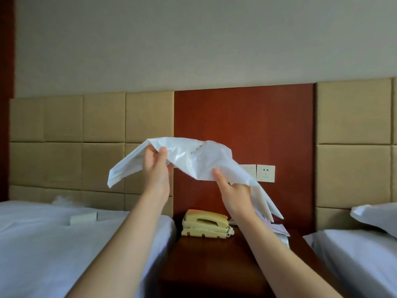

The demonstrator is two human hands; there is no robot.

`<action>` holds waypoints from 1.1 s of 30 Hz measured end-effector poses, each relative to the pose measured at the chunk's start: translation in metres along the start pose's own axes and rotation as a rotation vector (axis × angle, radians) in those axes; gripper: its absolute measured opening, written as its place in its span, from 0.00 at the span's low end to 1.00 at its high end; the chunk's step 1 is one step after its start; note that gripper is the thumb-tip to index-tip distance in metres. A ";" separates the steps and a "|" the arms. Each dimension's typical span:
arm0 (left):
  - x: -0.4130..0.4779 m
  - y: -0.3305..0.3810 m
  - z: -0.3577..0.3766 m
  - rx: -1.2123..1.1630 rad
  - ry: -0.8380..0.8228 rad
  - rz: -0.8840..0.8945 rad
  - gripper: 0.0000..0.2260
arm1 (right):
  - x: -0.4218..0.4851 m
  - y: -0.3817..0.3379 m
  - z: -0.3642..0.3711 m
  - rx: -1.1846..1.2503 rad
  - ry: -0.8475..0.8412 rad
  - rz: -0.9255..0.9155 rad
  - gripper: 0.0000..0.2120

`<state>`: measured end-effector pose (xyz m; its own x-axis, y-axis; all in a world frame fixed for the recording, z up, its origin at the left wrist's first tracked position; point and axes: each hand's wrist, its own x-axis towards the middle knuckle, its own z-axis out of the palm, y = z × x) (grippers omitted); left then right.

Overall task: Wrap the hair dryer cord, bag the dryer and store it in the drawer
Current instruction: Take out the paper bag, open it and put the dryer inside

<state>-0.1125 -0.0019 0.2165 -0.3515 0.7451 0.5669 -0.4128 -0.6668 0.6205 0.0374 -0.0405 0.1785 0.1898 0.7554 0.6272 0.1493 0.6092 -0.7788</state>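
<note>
Bag held aloft

White plastic bag (193,160) hangs in the air above the nightstand (206,261), pinched by the left hand (155,166) and the right hand (234,190). It looks light, limp and slick; the mouth's edge is probably the best hold. Its long axis runs left to right, both ends drooping. No hair dryer shows.

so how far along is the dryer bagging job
Nothing looks finished yet. No hair dryer or cord is in view, so the wrapping cannot be judged. In hand: the left hand and right hand both grip a crumpled white plastic bag, held up above the dark wooden nightstand. Left: bagging the dryer and storing it. No drawer shows.
</note>
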 end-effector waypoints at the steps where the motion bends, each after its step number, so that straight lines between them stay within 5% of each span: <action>1: 0.007 -0.009 -0.007 0.017 0.015 -0.012 0.10 | 0.005 0.012 0.006 -0.008 -0.018 -0.015 0.04; 8: 0.032 -0.099 -0.077 0.107 0.189 -0.153 0.09 | 0.018 0.116 0.049 -0.131 -0.099 0.131 0.22; 17: 0.006 -0.204 -0.157 0.158 0.405 -0.466 0.11 | -0.015 0.233 0.068 -0.393 -0.302 0.371 0.26; 21: -0.005 -0.221 -0.174 0.205 0.455 -0.607 0.02 | -0.031 0.257 0.063 -0.406 -0.330 0.394 0.25; 25: -0.020 -0.224 -0.182 0.262 0.454 -0.708 0.07 | -0.051 0.259 0.044 -0.100 -0.269 0.565 0.24; 29: -0.029 -0.217 -0.181 0.331 0.457 -0.740 0.09 | -0.073 0.259 0.009 0.405 -0.030 0.709 0.19; 33: -0.040 -0.205 -0.179 0.395 0.379 -0.760 0.10 | -0.070 0.252 -0.032 0.583 0.237 0.761 0.15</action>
<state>-0.1641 0.1080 -0.0297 -0.3837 0.8925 -0.2372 -0.3529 0.0957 0.9308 0.0927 0.0521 -0.0619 0.2360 0.9658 -0.1073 -0.5830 0.0524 -0.8108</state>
